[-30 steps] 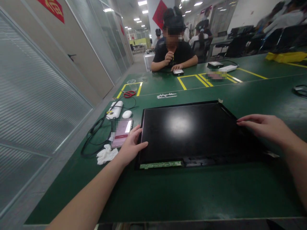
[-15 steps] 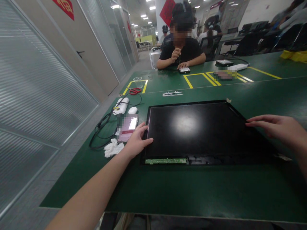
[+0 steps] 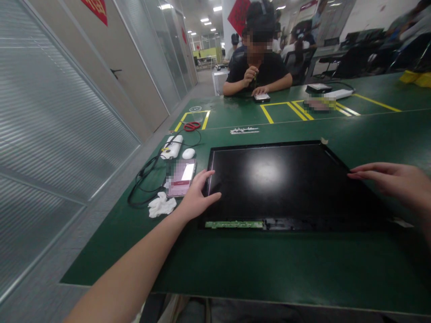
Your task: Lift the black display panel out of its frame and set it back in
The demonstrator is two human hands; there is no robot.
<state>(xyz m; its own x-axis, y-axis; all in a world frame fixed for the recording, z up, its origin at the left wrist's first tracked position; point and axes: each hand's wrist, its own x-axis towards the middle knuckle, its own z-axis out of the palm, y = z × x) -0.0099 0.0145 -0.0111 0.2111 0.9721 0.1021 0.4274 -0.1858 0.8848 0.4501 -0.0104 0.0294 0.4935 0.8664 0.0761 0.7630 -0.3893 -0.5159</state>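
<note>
A black flat display panel (image 3: 296, 188) lies face up on the green table, with a narrow green circuit board (image 3: 234, 224) along its near left edge. My left hand (image 3: 198, 195) is at the panel's left edge, thumb and fingers spread apart, the fingertips over the frame. At the right edge, the fingers of my right hand (image 3: 387, 175) are pressed together with their tips on the frame. What lies under these fingertips is hidden. A small beige tab (image 3: 324, 141) sticks up at the far right corner of the panel.
Left of the panel lie a phone (image 3: 182, 177), a crumpled white tissue (image 3: 162, 205), a white mouse-like object (image 3: 188, 154), a white power strip (image 3: 172, 147) with black cables and red scissors (image 3: 192, 126). White strips (image 3: 244, 130) lie beyond the panel. A person (image 3: 257, 72) sits across the table.
The left hand's fingers have moved slightly inward over the panel's left edge. My right hand stays at the right edge. The whole view has shifted a little.
</note>
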